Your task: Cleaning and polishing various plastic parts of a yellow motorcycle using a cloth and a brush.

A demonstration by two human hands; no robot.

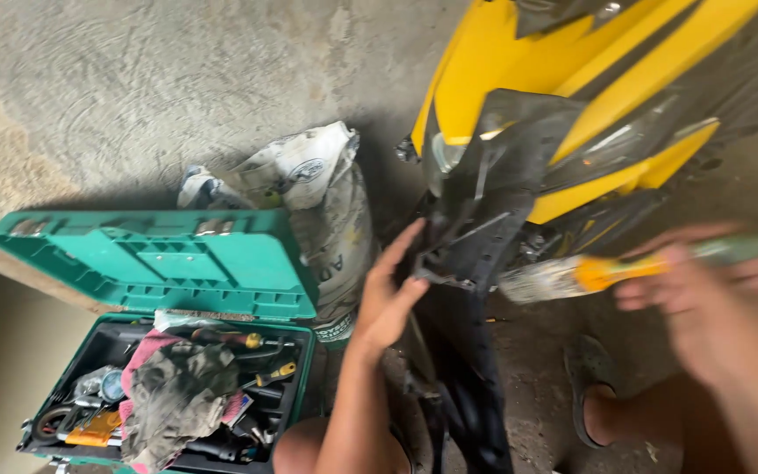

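Rough grey concrete floor [133,96] fills the upper left, with an open green plastic toolbox [155,263] full of tools at lower left. Your left hand [385,294], fingers spread open, presses on the black plastic panel [484,211] of the yellow scooter [519,70] at centre. Your blurred right hand [721,307] grips a yellow-handled brush [589,274] at right, bristles beside that panel

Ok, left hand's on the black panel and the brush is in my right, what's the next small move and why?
Probably bring the brush onto the black panel. Your left hand already steadies the panel's edge, while the right hand holds the brush just beside it, bristles pointing toward the panel.
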